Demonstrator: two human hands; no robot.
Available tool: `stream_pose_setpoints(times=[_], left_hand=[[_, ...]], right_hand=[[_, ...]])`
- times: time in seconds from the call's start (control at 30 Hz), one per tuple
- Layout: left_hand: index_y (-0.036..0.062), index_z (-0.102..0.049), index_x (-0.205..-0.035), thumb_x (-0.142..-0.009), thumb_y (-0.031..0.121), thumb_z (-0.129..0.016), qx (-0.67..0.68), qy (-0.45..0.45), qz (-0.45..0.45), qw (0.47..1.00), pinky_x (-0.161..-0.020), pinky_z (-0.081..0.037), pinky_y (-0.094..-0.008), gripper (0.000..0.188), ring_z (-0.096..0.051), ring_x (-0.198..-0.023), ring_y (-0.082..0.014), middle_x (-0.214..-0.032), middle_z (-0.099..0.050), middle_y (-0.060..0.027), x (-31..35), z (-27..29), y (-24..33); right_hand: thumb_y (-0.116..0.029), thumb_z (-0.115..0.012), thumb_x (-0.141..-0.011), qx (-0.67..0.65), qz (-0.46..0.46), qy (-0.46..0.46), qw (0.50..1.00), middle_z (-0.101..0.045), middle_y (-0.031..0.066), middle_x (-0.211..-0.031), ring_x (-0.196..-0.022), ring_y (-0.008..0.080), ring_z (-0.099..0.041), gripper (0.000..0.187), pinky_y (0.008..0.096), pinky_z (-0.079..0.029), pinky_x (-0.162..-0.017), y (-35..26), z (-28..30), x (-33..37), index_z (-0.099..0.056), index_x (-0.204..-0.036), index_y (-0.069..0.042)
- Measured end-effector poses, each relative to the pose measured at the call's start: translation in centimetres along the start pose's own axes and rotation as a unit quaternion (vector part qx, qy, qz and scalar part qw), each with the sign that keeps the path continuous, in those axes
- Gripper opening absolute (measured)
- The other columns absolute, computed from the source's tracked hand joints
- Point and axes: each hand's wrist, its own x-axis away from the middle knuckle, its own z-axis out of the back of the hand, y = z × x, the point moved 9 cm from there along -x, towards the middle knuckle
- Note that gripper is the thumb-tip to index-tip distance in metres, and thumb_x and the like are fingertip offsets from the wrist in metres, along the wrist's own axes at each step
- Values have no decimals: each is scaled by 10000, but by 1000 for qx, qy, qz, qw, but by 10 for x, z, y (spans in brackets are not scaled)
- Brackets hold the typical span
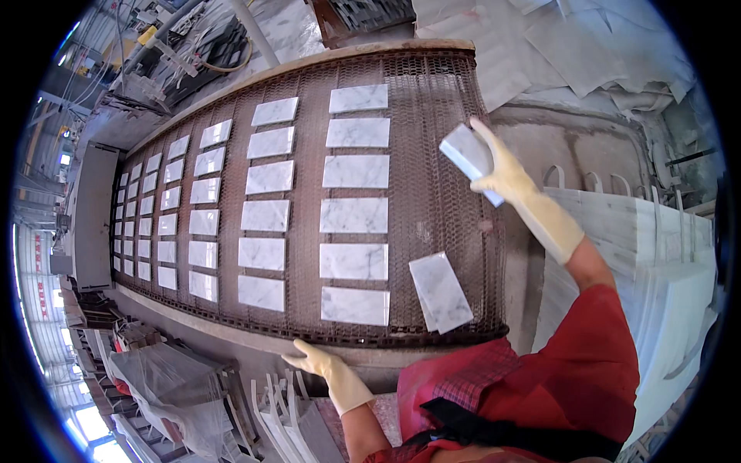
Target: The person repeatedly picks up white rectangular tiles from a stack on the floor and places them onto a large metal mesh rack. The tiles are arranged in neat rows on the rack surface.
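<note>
My right hand (pixel 505 174), in a cream rubber glove, grips a grey-white marble tile (pixel 466 150) over the right end of a brown mesh conveyor belt (pixel 417 208). The held piece looks thick; whether it is one tile or several stacked, I cannot tell. My left hand (pixel 328 369), gloved alike, is empty with its fingers apart beside the belt's near edge. Between the hands, a loose marble tile (pixel 441 292) lies askew on the belt, partly over another. Further left, marble tiles (pixel 355 216) lie flat in spaced columns running toward the far left end.
A pale rail (pixel 309 62) borders the belt's far side, and a grey machine housing (pixel 94 216) stands across its left end. Large white slabs (pixel 617 231) lean at the right. Plastic-wrapped material (pixel 166 378) and upright pale strips (pixel 285 417) stand at the lower left.
</note>
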Motion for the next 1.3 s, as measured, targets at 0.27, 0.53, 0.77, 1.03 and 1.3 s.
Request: stream_pose_setpoints(times=[0.27, 0.53, 0.77, 1.03, 1.3], left_hand=[[49, -214, -1761, -1116, 414, -603, 67, -24, -21, 997, -1263, -419, -467, 837, -496, -1500, -356, -1750, -352, -215, 10, -7, 11], [81, -223, -1764, -1114, 405, -594, 60, -19, -10, 998, -1249, -443, -475, 816, -513, -1483, -361, -1734, -384, -203, 4, -1, 1], [183, -212, -1784, -1112, 472, -577, 114, -18, 63, 991, -1263, -427, -489, 817, -494, -1514, -364, -1761, -369, -175, 32, -13, 29], [183, -171, -1792, -1085, 553, -580, 78, -40, 79, 993, -1271, -414, -493, 897, -494, -1512, -363, -1775, -337, -174, 28, -19, 59], [117, -163, -1787, -1070, 499, -633, 83, -16, 45, 995, -1221, -449, -467, 938, -554, -1439, -341, -1711, -427, -200, 3, -10, 54]], right_hand=[[14, -967, -590, 242, 123, -41, 961, -593, 155, -1599, -1409, 390, -616, 1340, 448, -491, -1241, 25, 18, -209, -323, -1734, -255], [81, -937, -567, 245, 200, -162, 935, -585, 159, -1612, -1455, 384, -582, 1343, 456, -472, -1270, 48, -14, -245, -344, -1730, -235], [38, -988, -535, 343, 217, -219, 887, -515, 102, -1674, -1455, 373, -575, 1386, 457, -496, -1251, 42, -24, -261, -340, -1730, -232], [3, -972, -568, 505, 186, -226, 812, -587, 85, -1598, -1319, 356, -672, 1303, 436, -560, -1155, -9, -36, -271, -390, -1708, -243], [-62, -1004, -588, 354, 195, -145, 903, -624, 153, -1564, -1361, 342, -656, 1252, 403, -509, -1232, -43, -45, -201, -432, -1693, -199]])
